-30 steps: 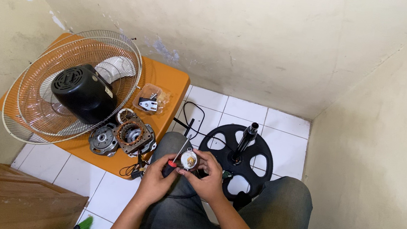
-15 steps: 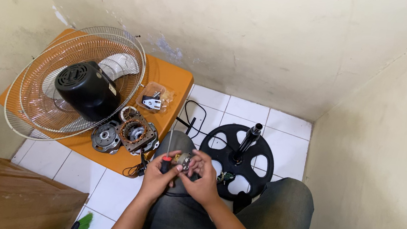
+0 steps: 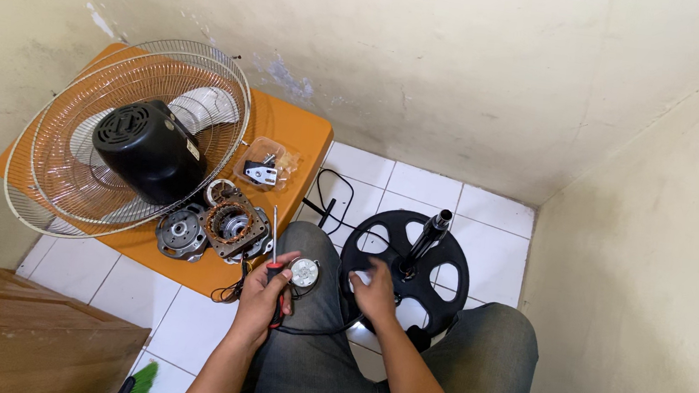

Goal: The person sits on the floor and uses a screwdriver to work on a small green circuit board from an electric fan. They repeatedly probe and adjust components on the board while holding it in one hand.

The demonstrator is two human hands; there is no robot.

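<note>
Screwdriver [image 3: 275,253] and round part [image 3: 304,272] now gripped by left hand [image 3: 261,299] alone, right hand [image 3: 374,293] away, open.

My left hand [image 3: 263,298] wraps the screwdriver [image 3: 274,247], so its red handle shows only as a sliver above my thumb, and the small round silver part [image 3: 304,272] beside my fingers is too small to read (maybe a dial, I cannot tell). My right hand [image 3: 374,291] is blurred, and whatever pale bit sits under its fingertips stays unclear. It covers part of the black fan base [image 3: 445,270] just beyond. Below both grips, my forearms run off the bottom edge, as do my jeans [image 3: 325,365].
</note>
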